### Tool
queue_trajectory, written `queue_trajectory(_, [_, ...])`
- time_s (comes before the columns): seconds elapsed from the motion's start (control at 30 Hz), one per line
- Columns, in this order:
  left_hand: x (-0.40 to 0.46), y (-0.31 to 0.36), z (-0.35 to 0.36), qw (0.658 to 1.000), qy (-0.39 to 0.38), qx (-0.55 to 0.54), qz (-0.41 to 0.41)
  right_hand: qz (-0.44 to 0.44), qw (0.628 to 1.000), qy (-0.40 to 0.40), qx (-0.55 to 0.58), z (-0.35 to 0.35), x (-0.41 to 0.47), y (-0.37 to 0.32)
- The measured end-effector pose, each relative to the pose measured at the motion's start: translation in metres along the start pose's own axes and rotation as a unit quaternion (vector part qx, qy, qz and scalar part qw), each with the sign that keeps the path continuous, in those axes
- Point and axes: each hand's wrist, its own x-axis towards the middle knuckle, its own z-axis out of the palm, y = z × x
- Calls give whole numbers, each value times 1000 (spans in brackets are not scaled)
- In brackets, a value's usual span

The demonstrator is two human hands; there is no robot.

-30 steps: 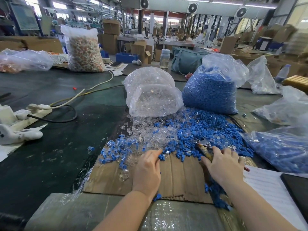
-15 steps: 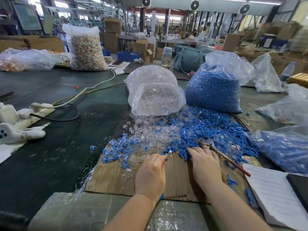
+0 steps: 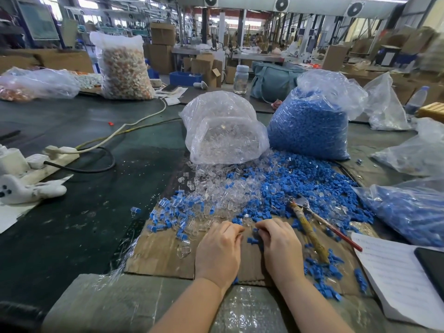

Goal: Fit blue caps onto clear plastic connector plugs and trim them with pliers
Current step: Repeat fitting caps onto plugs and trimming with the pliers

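Far left edge of the dark green work table (image 3: 84, 224): a white power strip (image 3: 51, 156) with a black cable and a white cable running toward the back; nearer, a white handheld device (image 3: 26, 189) lies on its side.
Back left of the table: a tall clear bag of orange-and-white small parts (image 3: 125, 68) stands upright.
Brown cardboard sheet (image 3: 163, 253): lies flat at the near edge of the table and carries the loose parts.
Left part of the cardboard: a scatter of clear plugs already fitted with blue caps (image 3: 171, 215).
Middle, behind the cardboard: a clear plastic bag of clear connector plugs (image 3: 224, 133), with a loose pile of clear plugs (image 3: 216, 188) spilling in front of it.
Left hand (image 3: 219, 248): fingers curled, tips close to the right hand's; whether it pinches a part I cannot tell.
Right hand (image 3: 281, 246): fingers curled over the cardboard, just beside a few blue caps; what it holds, if anything, is hidden.
Right of centre: a clear bag full of blue caps (image 3: 310, 126), with a broad loose pile of blue caps (image 3: 312, 186) in front.
Pliers with taped handles (image 3: 310, 224): lie on the cardboard just right of the right hand, head in the blue pile, untouched.
Near right corner: a white paper sheet (image 3: 394, 272).
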Motion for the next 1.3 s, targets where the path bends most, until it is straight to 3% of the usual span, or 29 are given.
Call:
queue_trajectory(0.37, [1,0,1,1000,-8,12,10,-48,991,-6,126,-8,-4,-5])
queue_trajectory(0.87, [1,0,1,1000,-1,16,-20,-35,999,24,-25,-1,-5,-4])
queue_trajectory(1.1, [0,1,2,999,2,28,-24,-4,986,-131,-101,7,-1,2])
queue_trajectory(1.3, [0,1,2,999,0,25,-28,-38,998,-41,-39,4,-4,-1])
